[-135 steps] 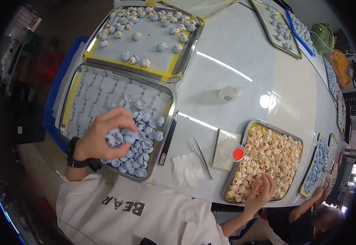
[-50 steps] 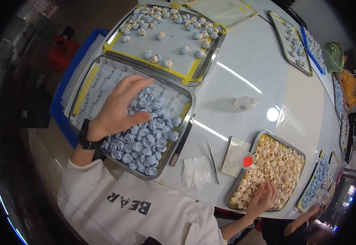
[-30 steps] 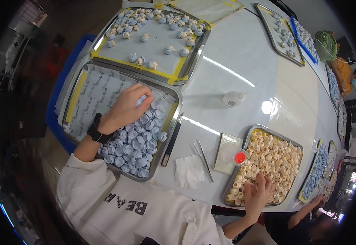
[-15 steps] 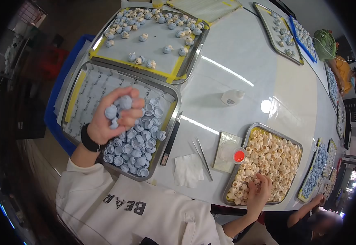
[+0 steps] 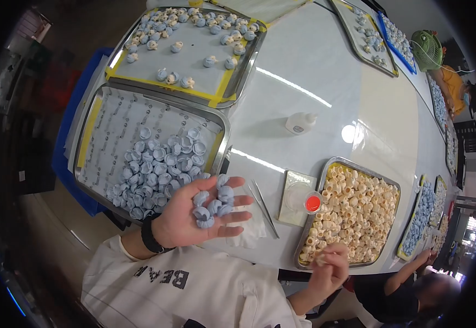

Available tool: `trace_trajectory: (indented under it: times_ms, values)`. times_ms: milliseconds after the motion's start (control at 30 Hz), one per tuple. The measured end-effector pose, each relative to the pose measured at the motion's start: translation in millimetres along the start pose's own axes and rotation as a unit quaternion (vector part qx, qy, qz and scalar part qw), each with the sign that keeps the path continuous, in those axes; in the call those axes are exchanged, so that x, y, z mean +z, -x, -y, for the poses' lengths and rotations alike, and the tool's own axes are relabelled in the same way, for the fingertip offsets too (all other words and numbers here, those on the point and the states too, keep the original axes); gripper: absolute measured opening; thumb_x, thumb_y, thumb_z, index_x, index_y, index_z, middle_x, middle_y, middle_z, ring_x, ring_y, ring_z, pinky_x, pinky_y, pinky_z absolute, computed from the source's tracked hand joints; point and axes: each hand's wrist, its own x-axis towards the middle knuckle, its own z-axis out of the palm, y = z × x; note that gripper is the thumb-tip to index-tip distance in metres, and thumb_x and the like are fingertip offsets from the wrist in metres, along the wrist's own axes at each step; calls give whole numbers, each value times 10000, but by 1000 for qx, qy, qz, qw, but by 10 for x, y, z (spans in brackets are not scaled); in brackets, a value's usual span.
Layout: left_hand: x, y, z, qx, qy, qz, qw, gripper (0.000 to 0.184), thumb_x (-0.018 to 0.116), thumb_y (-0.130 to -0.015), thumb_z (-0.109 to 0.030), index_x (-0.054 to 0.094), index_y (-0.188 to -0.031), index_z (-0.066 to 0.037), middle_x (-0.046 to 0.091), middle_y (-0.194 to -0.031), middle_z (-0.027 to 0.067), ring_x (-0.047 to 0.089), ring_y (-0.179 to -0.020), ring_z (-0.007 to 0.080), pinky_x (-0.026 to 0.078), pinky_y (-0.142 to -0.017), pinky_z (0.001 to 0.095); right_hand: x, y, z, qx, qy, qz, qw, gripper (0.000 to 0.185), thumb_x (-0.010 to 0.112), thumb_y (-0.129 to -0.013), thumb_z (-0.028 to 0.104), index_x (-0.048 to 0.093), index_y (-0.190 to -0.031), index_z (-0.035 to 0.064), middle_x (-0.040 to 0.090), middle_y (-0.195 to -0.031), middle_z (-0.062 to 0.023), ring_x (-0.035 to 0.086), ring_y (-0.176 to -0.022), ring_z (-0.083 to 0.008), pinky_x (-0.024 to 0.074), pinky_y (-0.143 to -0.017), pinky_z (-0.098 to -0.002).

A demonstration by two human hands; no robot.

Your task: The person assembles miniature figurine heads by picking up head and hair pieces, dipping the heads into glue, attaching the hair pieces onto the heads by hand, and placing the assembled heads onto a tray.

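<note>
Tipping the left hand (image 5: 186, 218) could spill the blue cups (image 5: 215, 206) lying loose on its open palm near the blue tray's edge (image 5: 222, 147) — and squeezing too hard could squash what looks like a cream bit (image 5: 320, 261) pinched in the right hand (image 5: 329, 270).

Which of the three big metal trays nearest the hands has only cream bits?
The metal tray by the right hand. The metal tray by the left hand holds pale blue cups; the farther tray mixes blue and cream.
</note>
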Motion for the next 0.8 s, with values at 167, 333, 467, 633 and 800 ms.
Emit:
trace_trajectory:
  times_ms: [167,333,467,633,800]
  values:
    - [-126,-135,205,-42,-94,68,992,353,459,-859,-236,407,-1158,-56,497,-930,100,472,-565,148,366,-428,230,411,-3,-3,84,-126,105,983,220,586,-756,27,561,-970,-17,513,-941,-189,545,-666,-173,476,-575,-264]
    - [-17,-116,227,-84,-369,81,922,332,472,-846,-162,425,-1146,-28,510,-890,53,460,-631,101,368,-500,209,460,-56,4,99,-71,95,988,357,580,-704,-54,558,-1056,3,530,-887,-160,539,-668,-187,457,-579,-262]
    - [-16,-124,299,5,-552,136,823,336,494,-858,-182,447,-1144,-13,524,-974,43,485,-857,99,386,-772,249,546,-258,92,-38,196,232,952,488,639,-595,-34,601,-1067,83,473,-797,-106,469,-614,-188,408,-526,-270]
    - [-9,-161,290,-39,-619,161,768,345,522,-854,-217,469,-1122,-7,535,-1016,56,474,-956,111,367,-847,266,530,-267,22,-83,270,258,924,465,746,-532,102,638,-984,103,466,-778,-77,449,-611,-191,387,-499,-283]
    - [-3,-193,296,60,-562,119,816,382,553,-845,-299,486,-1088,-12,549,-978,48,490,-945,111,367,-842,256,525,-257,42,-103,286,176,936,471,765,-515,208,647,-959,105,461,-751,-72,450,-613,-188,381,-498,-281]
